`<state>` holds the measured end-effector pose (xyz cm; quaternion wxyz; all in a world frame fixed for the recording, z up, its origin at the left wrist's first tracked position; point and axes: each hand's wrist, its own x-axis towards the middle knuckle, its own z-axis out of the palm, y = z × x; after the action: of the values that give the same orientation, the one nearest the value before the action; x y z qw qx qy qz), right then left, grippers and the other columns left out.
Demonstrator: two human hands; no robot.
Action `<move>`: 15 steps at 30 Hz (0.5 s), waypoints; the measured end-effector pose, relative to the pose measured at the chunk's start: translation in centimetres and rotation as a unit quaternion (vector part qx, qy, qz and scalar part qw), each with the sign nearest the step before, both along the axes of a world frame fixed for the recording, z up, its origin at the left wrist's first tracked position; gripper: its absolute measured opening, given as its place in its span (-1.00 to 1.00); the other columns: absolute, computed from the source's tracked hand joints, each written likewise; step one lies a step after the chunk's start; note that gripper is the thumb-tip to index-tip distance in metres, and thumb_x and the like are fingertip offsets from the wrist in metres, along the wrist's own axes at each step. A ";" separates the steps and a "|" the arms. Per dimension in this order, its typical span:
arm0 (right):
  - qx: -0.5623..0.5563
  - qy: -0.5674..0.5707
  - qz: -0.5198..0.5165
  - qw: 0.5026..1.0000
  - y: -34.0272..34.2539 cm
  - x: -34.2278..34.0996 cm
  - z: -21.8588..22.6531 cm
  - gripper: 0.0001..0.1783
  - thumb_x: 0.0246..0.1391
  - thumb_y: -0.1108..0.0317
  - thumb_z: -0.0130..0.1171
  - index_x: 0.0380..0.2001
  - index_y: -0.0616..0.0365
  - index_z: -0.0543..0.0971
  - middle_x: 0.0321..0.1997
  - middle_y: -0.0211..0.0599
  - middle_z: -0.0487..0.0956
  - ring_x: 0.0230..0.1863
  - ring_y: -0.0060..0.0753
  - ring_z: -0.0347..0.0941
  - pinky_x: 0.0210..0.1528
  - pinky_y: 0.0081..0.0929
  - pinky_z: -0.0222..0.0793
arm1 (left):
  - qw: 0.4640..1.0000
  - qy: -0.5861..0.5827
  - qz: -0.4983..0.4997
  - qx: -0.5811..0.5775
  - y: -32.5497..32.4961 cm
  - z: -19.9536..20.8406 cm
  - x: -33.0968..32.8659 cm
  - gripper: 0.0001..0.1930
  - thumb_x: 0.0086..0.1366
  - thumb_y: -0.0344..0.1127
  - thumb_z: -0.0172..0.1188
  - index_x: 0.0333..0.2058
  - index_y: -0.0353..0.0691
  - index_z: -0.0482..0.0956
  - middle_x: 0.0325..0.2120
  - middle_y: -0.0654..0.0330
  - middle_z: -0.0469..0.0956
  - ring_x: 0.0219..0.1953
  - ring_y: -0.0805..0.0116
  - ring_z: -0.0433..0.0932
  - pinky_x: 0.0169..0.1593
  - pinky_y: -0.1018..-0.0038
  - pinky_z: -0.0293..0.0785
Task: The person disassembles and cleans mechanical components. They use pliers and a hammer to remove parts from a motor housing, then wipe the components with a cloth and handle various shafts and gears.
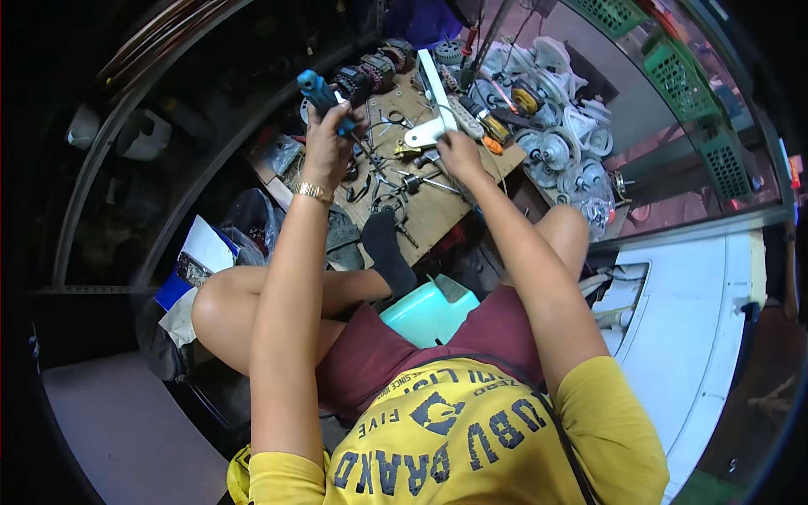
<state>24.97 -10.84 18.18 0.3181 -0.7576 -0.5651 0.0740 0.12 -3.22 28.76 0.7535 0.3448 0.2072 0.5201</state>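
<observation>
Yellow shirt, then white bracket, long axis forward, slightly left

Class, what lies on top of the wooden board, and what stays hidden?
On the board lie a rod with a black cylinder, a yellow-and-black tool and metal pieces. The white L-shaped part in the right hand hides whatever lies directly behind it.

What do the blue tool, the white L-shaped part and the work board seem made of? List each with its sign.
Blue tool: probably moulded plastic, judging by its even colour and soft sheen.
White L-shaped part: smooth and bright, so plastic or painted metal; the look leaves it open.
Work board: likely wood or plywood, matt and tan with darker stains.
</observation>
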 end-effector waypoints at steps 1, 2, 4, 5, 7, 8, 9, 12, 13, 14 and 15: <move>-0.058 -0.035 -0.033 0.997 -0.3 0.9 -2.2 -0.73 0.07 0.25 0.17 -0.23 0.18 0.62 -0.21 -0.03 0.63 -0.12 0.05 0.55 -0.06 -0.14 0.42 | 1.000 0.011 0.004 0.000 0.0 -0.4 -0.6 -0.72 0.29 -0.42 0.16 -0.05 -0.15 0.36 -0.29 0.23 0.48 -0.28 0.34 0.56 -0.17 0.33 0.58; -0.114 -0.069 -0.062 0.989 -0.6 1.1 -4.3 -0.69 0.06 0.23 0.19 -0.17 0.16 0.61 -0.17 0.00 0.62 -0.08 0.09 0.53 -0.03 -0.11 0.42 | 1.000 0.025 0.013 0.001 0.3 -1.1 -1.4 -0.73 0.29 -0.39 0.18 -0.06 -0.16 0.38 -0.28 0.24 0.48 -0.28 0.35 0.56 -0.18 0.33 0.58; -0.162 -0.141 -0.078 0.974 -2.6 4.8 -8.9 -0.52 0.05 0.19 0.22 0.04 0.10 0.51 -0.05 0.07 0.56 -0.02 0.13 0.50 0.01 -0.09 0.41 | 0.996 0.085 0.017 -0.006 -0.2 -1.5 0.3 -0.72 0.27 -0.36 0.22 -0.06 -0.16 0.42 -0.28 0.29 0.53 -0.25 0.42 0.54 -0.11 0.47 0.47; -0.211 -0.132 -0.051 0.967 -2.3 4.2 -9.9 -0.46 0.06 0.20 0.20 0.12 0.09 0.43 -0.01 0.09 0.54 0.02 0.15 0.47 0.05 -0.08 0.40 | 0.986 0.162 0.025 0.041 -0.1 -2.0 -0.3 -0.71 0.24 -0.40 0.23 -0.07 -0.16 0.44 -0.30 0.31 0.53 -0.24 0.46 0.52 -0.10 0.50 0.44; -0.263 -0.112 -0.012 0.958 -2.2 2.3 -12.0 -0.39 0.06 0.20 0.19 0.20 0.08 0.36 0.03 0.10 0.51 0.06 0.17 0.45 0.09 -0.07 0.40 | 0.959 0.267 0.020 0.095 -0.4 -2.9 -1.2 -0.69 0.19 -0.47 0.24 -0.08 -0.18 0.46 -0.31 0.33 0.53 -0.24 0.52 0.48 -0.10 0.54 0.40; -0.259 -0.106 -0.019 0.960 -1.9 1.6 -12.4 -0.37 0.06 0.20 0.19 0.21 0.10 0.34 0.04 0.10 0.52 0.07 0.15 0.46 0.10 -0.08 0.40 | 0.950 0.292 0.014 0.107 -0.5 -3.1 -1.4 -0.67 0.15 -0.50 0.24 -0.08 -0.19 0.47 -0.31 0.33 0.53 -0.24 0.54 0.46 -0.10 0.54 0.39; -0.254 -0.104 -0.026 0.961 -1.3 1.3 -12.5 -0.35 0.06 0.19 0.19 0.22 0.13 0.33 0.04 0.09 0.53 0.07 0.12 0.47 0.12 -0.08 0.40 | 0.952 0.289 0.004 0.101 -0.3 -4.0 -1.7 -0.64 0.12 -0.53 0.24 -0.07 -0.20 0.46 -0.31 0.35 0.52 -0.25 0.54 0.45 -0.11 0.55 0.39; -0.352 -0.029 -0.050 0.934 -0.1 1.9 -12.4 -0.29 0.04 0.18 0.20 0.24 0.19 0.28 0.07 0.11 0.52 0.08 0.07 0.49 0.13 -0.09 0.40 | 0.951 0.297 0.022 0.076 -0.5 -6.0 -1.1 -0.64 0.16 -0.45 0.30 -0.07 -0.21 0.44 -0.31 0.38 0.48 -0.27 0.55 0.43 -0.11 0.56 0.38; -0.382 -0.025 -0.049 0.923 0.3 2.2 -12.5 -0.34 0.02 0.17 0.22 0.16 0.25 0.35 0.10 0.15 0.51 0.11 0.06 0.47 0.15 -0.07 0.38 | 0.957 0.286 0.003 0.053 -0.4 -6.5 -0.8 -0.67 0.18 -0.41 0.31 -0.09 -0.21 0.46 -0.31 0.37 0.48 -0.24 0.55 0.44 -0.10 0.55 0.39; -0.384 -0.021 -0.046 0.922 0.6 2.4 -12.4 -0.34 0.02 0.17 0.22 0.16 0.25 0.35 0.10 0.15 0.51 0.11 0.06 0.47 0.15 -0.07 0.38 | 0.955 0.291 0.004 0.051 -0.1 -7.3 -0.7 -0.67 0.18 -0.41 0.31 -0.09 -0.21 0.46 -0.31 0.37 0.48 -0.24 0.55 0.44 -0.10 0.55 0.39; -0.341 -0.003 -0.055 0.938 0.9 2.6 -12.3 -0.42 0.03 0.19 0.20 0.09 0.27 0.40 0.01 0.15 0.55 0.01 0.05 0.53 0.05 -0.09 0.44 | 0.958 0.284 -0.010 0.046 0.2 -8.1 -0.5 -0.70 0.18 -0.41 0.31 -0.12 -0.21 0.46 -0.31 0.38 0.48 -0.24 0.55 0.44 -0.10 0.55 0.40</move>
<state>27.56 -9.95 5.87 0.0426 -0.8509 -0.4640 0.2424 -0.36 -3.02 20.65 0.6521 0.5150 0.3846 0.4020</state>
